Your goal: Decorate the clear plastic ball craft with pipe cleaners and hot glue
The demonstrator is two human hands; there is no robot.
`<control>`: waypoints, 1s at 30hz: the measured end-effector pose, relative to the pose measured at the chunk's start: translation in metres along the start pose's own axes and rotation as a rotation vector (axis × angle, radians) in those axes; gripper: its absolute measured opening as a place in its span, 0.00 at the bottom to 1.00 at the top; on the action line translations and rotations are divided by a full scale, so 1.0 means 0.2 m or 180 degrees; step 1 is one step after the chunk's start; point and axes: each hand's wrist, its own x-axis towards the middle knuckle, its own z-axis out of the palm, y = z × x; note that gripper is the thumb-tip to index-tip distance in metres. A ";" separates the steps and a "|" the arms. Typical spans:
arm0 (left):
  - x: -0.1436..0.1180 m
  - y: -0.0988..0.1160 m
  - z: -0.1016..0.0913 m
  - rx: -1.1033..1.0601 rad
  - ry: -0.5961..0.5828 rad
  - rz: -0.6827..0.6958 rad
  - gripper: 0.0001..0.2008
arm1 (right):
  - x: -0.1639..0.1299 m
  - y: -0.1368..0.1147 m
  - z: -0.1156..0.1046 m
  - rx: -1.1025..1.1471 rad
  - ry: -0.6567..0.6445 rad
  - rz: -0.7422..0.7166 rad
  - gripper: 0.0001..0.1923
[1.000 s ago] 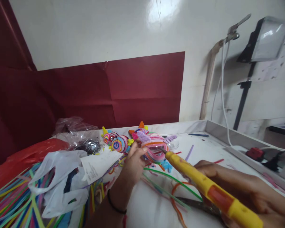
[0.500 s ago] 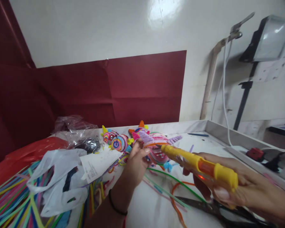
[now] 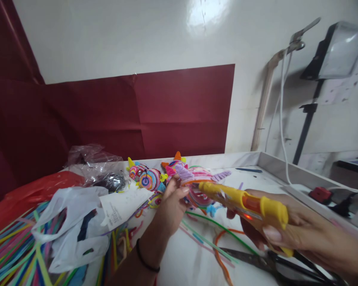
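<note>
My left hand [image 3: 173, 202] is closed on the left end of a pink and purple pipe-cleaner figure [image 3: 201, 174], which has coiled rounds and pointed purple tips. In my right hand [image 3: 289, 226] is a yellow hot glue gun [image 3: 241, 200] with a small red light lit. Its nozzle points left at the orange strip [image 3: 193, 182] along the figure's side; whether it touches is too small to tell. Just behind my left hand lie more coiled figures [image 3: 149, 178] in several colours. Under the glue gun are large black scissors [image 3: 256, 260], an orange pipe cleaner [image 3: 219, 248] and a green one [image 3: 216, 224].
Bundled coloured pipe cleaners [image 3: 20, 246] lie at the left, partly under a white plastic bag [image 3: 68, 214] and paper [image 3: 122, 208]. A red bag [image 3: 44, 190] is behind them. A raised tray edge [image 3: 289, 171], a plugged-in power strip [image 3: 319, 194] and a lamp [image 3: 337, 51] stand at the right.
The glue gun has shifted slightly left, its nozzle now nearer the orange strip on the figure. My left hand stays almost in place.
</note>
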 end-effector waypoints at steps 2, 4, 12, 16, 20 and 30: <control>0.00 0.00 0.00 -0.0010 -0.0037 0.0008 0.23 | 0.00 -0.01 0.00 -0.0047 0.0045 0.0001 0.20; 0.00 -0.01 -0.01 -0.0020 -0.0062 0.0008 0.23 | 0.00 -0.02 0.00 -0.0118 0.0107 -0.0042 0.21; -0.01 0.01 0.00 -0.0002 -0.0088 -0.0023 0.25 | 0.00 -0.03 0.01 -0.0143 0.0147 -0.0057 0.22; 0.00 0.00 0.00 -0.0031 -0.0031 -0.0022 0.26 | 0.01 -0.03 0.02 -0.0219 0.0041 -0.0116 0.23; 0.00 -0.01 -0.01 -0.0064 -0.0075 -0.0003 0.26 | -0.01 -0.04 0.04 -0.0120 0.0288 0.0112 0.23; 0.00 -0.01 0.00 -0.0046 -0.0068 -0.0011 0.26 | -0.02 -0.04 0.03 -0.0131 0.0308 0.0165 0.23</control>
